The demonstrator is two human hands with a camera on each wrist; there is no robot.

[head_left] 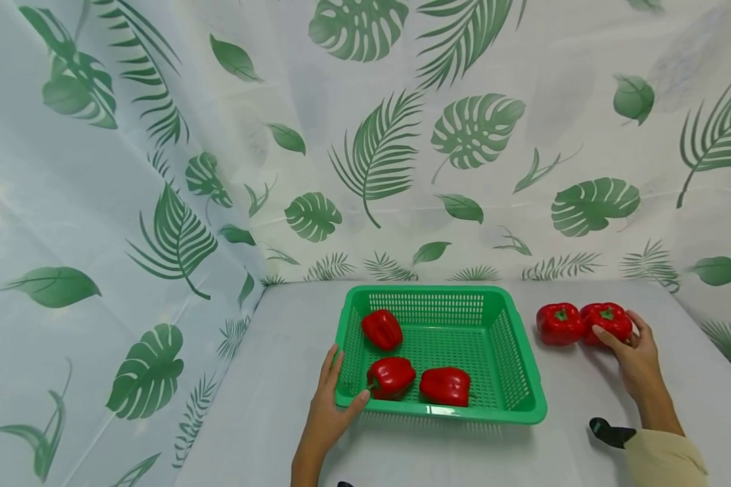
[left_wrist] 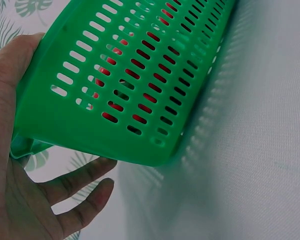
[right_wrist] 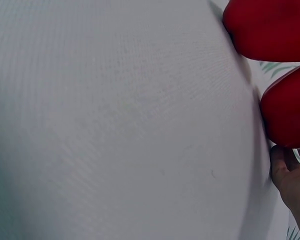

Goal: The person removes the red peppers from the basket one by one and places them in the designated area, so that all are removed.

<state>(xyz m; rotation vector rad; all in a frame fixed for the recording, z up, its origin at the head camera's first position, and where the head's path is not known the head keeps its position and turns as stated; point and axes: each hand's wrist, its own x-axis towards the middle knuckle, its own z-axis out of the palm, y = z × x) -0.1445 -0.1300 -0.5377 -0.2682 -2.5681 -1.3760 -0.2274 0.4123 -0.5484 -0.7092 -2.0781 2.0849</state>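
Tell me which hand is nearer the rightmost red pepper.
Right. The right hand grips the rightmost red pepper; the left hand is well to its left, at the near-left corner of the green basket.

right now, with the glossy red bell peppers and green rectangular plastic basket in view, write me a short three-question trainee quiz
1. How many glossy red bell peppers lie inside the green rectangular plastic basket?

2. True or false: the person's left hand is on a pepper outside the basket.

3. Of the two peppers outside, which does the person's right hand hold?
(a) the one nearer the basket
(b) the one farther from the basket

Key:
1. Three
2. False; it is at the basket's near left corner
3. b
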